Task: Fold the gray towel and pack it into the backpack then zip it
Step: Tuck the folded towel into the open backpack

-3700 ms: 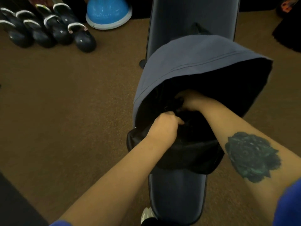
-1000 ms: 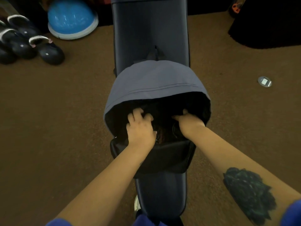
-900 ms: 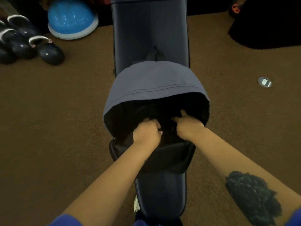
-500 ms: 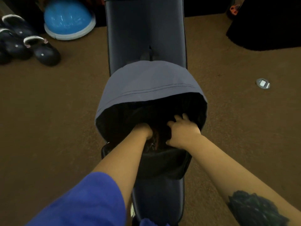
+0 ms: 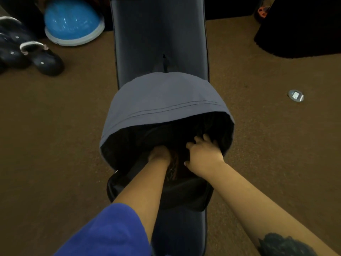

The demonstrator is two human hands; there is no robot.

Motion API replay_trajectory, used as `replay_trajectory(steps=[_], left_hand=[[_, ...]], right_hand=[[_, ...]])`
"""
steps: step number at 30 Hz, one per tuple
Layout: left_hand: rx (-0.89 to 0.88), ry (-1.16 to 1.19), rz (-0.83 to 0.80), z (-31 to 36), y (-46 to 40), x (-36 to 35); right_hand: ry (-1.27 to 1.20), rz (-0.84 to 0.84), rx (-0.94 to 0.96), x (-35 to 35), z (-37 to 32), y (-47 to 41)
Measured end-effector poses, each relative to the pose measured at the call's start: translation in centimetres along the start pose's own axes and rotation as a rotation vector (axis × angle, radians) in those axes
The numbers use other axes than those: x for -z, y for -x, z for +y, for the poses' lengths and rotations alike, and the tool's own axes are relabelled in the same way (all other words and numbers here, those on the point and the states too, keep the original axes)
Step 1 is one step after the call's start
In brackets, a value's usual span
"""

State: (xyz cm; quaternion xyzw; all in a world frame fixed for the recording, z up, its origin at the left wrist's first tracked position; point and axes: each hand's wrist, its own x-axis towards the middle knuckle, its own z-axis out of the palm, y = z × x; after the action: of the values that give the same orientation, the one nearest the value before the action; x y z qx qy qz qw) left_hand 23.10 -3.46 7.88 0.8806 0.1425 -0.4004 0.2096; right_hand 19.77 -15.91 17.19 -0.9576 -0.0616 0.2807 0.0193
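Observation:
The backpack lies on a dark padded bench (image 5: pixel 160 34), its grey-blue top flap (image 5: pixel 162 100) lifted over a wide black opening. Its black front panel (image 5: pixel 184 196) sags toward me. My left hand (image 5: pixel 158 154) reaches deep into the opening, so only its back and wrist show and the fingers are hidden. My right hand (image 5: pixel 203 154) rests just to the right of it, fingers apart and pressed onto dark fabric inside. A brownish patterned patch (image 5: pixel 172 167) shows between the hands. The inside is too dark for me to make out the gray towel.
Brown carpet surrounds the bench. A blue half-dome (image 5: pixel 73 21) and dark rounded weights (image 5: pixel 46 61) sit at the far left. A small round silver disc (image 5: pixel 295 95) lies on the carpet to the right, and a large black shape (image 5: pixel 304 30) fills the far right corner.
My left hand has pushed from the rim down deep into the backpack, and the blue sleeve has come into view. My right hand has shifted slightly right and spread its fingers.

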Motion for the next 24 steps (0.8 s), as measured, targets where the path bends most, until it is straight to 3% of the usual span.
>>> replay_trajectory(steps=[5, 11, 17, 22, 24], left_hand=[[-0.113, 0.014, -0.034, 0.1, 0.9, 0.3], [-0.372, -0.047, -0.052, -1.1, 2.2, 1.8], [-0.496, 0.185, -0.152, -3.3, 2.6, 4.8], [-0.367, 0.416, -0.184, -4.4, 1.6, 5.1], [-0.227, 0.268, -0.119, -4.7, 0.6, 4.6]], right_hand=[[0.042, 0.008, 0.001, 0.2, -0.4, -0.1], [0.035, 0.071, 0.1, 0.4, -1.2, -1.0], [-0.028, -0.082, 0.127, -0.4, -2.1, -3.1], [-0.016, -0.009, 0.115, -0.8, -2.2, -3.6], [0.025, 0.106, 0.118, -1.0, -2.4, -3.4]])
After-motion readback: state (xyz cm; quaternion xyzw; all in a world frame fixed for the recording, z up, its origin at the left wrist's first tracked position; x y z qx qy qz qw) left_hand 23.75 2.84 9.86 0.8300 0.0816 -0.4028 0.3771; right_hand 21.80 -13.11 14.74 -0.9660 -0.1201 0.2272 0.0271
